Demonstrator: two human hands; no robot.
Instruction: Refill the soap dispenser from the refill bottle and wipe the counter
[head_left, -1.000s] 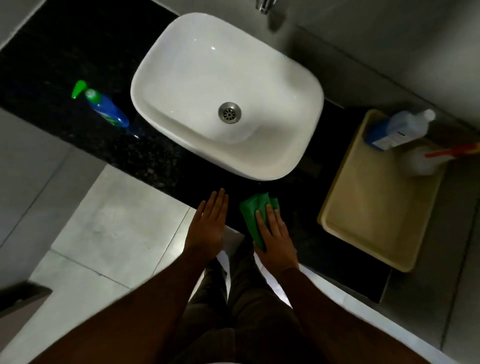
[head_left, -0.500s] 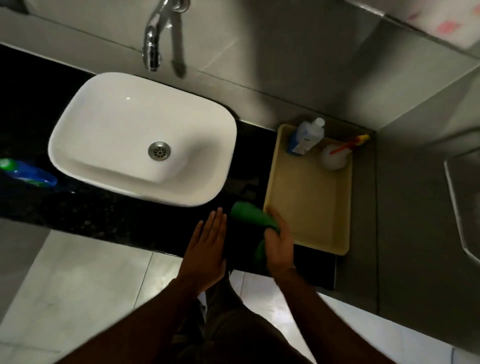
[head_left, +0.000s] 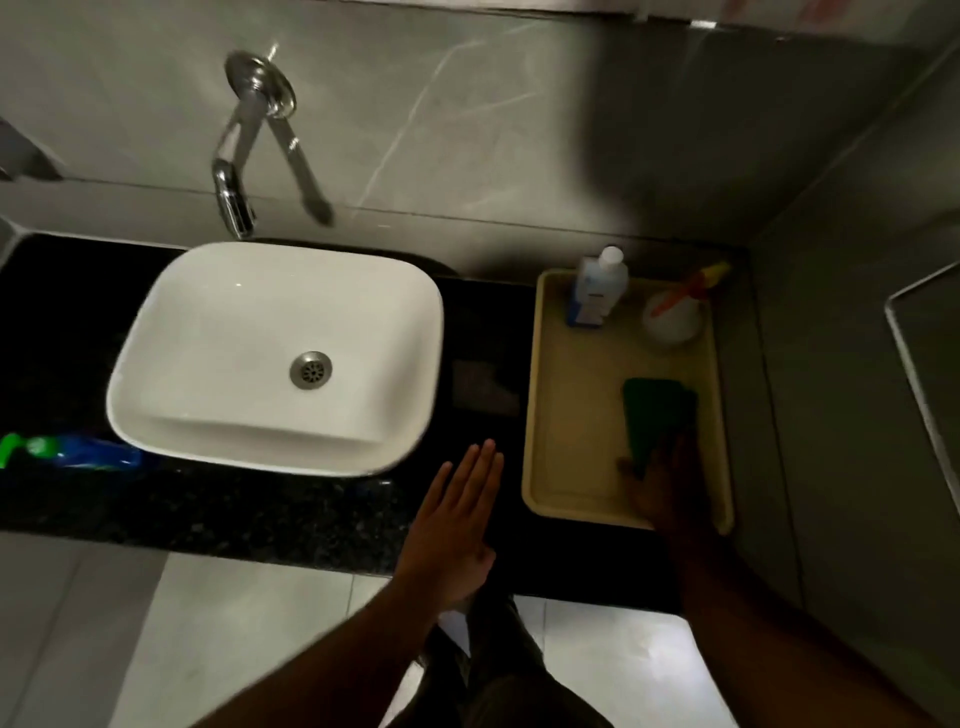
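A folded green cloth (head_left: 655, 415) lies inside the beige tray (head_left: 574, 483) at the right of the black counter (head_left: 208, 514). My right hand (head_left: 662, 483) rests on the cloth's near end, over the tray. My left hand (head_left: 457, 525) lies flat with fingers together on the counter, just left of the tray. At the back of the tray stand a white and blue refill bottle (head_left: 595, 288) and a white bottle with a red and yellow pump (head_left: 675, 306). A blue bottle with a green cap (head_left: 72, 452) lies on its side at the counter's far left.
A white basin (head_left: 249, 332) sits on the counter, with a chrome wall tap (head_left: 234, 182) over its back edge. Grey tiled walls close off the back and right. Pale floor tiles and my legs show below the counter's front edge.
My right hand carried the green cloth from the counter in front of the basin rightward into the tray. My left hand stayed flat on the counter. The view swung up and right.
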